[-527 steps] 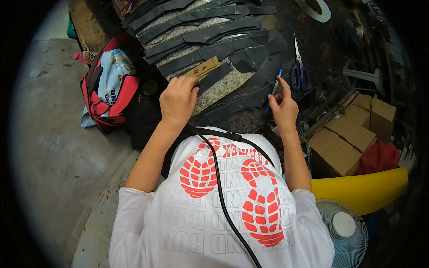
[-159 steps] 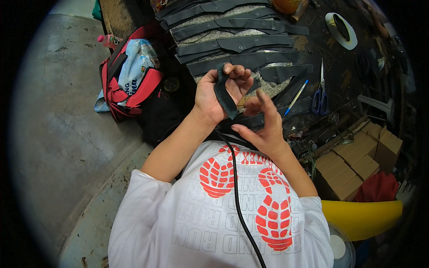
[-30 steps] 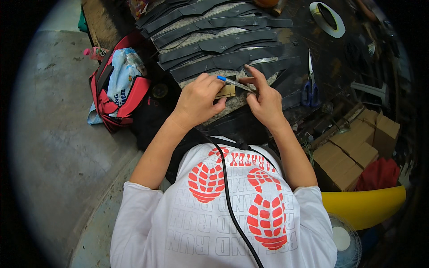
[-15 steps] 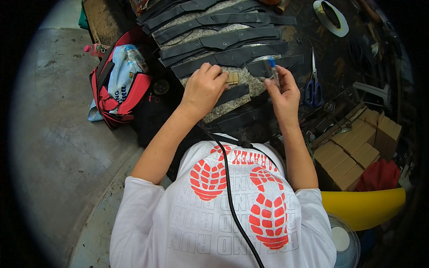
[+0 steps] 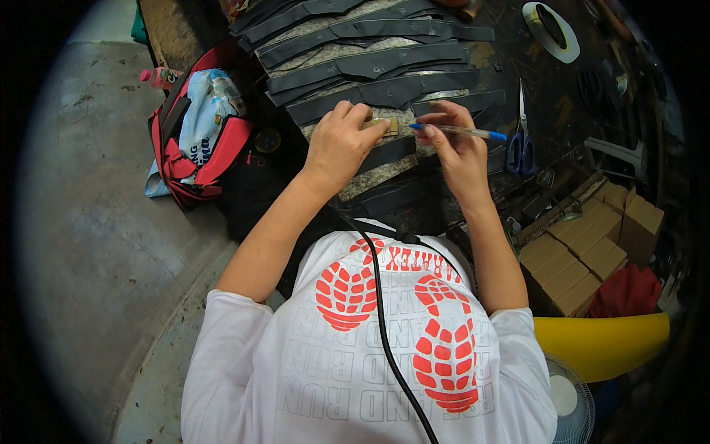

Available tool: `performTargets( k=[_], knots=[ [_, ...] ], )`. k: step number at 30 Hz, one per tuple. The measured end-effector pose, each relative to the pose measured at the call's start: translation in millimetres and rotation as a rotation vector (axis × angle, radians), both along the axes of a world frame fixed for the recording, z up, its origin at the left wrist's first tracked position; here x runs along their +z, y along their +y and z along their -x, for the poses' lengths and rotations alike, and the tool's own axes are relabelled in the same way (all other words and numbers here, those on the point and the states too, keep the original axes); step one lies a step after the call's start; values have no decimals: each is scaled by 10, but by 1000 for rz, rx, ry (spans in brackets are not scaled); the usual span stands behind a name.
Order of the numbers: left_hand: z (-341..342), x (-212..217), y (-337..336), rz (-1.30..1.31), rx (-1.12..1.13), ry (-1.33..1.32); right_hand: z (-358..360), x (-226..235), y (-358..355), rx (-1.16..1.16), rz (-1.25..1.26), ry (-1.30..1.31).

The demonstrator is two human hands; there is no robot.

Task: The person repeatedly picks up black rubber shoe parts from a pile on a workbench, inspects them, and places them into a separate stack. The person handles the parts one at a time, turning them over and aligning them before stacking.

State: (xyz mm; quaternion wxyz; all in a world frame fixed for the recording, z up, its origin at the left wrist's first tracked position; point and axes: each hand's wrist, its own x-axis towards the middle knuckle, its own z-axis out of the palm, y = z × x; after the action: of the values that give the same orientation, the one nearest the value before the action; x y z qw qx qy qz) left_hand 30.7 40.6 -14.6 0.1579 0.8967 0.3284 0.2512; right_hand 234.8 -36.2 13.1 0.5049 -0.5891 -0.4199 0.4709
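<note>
- From where I stand, the tan piece (image 5: 390,127) lies on the stone slab (image 5: 401,169), mostly hidden under the left hand (image 5: 338,146), with just its right end showing
- That end looks toward the right hand (image 5: 457,152); the visible edges run roughly left to right, though the covered length is hard to judge
- The left hand is the nearer one, its fingers bent down over the piece and its thumb along it; whether it pinches or only presses, I cannot tell
- The right hand grips a pen (image 5: 462,132) between thumb and fingers, held almost level, its narrow blue end facing the tan piece and just beside it in this view; its height above the slab is unclear
- A short dark strip (image 5: 390,152) lies just on the body side of the tan piece, slanting up to the right
- Beyond both hands, long dark pieces (image 5: 370,65) lie in rows across the slab, the nearest row close by the left fingers
- The left thumb crowds the tan piece's showing end
- Scissors (image 5: 522,140) lie apart on the tabletop (image 5: 510,68), to the right of the pen, with a tape roll (image 5: 568,46) farther off
</note>
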Motion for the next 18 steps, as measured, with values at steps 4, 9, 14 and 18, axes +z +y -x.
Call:
performTargets(
  k=[4, 9, 14, 18],
  knots=[
    [-12, -6, -10, 7, 11, -29, 85, -105, 27, -7, -136, -294],
    [-16, 23, -22, 51, 14, -65, 123, -186, 77, -20, -181, -383],
    [-7, 39, -15, 64, -1, -80, 156, -116, 84, 47, -113, -507],
    [12, 34, -18, 71, -33, -107, 224, -69, 70, 102, -184, -680]
  ],
)
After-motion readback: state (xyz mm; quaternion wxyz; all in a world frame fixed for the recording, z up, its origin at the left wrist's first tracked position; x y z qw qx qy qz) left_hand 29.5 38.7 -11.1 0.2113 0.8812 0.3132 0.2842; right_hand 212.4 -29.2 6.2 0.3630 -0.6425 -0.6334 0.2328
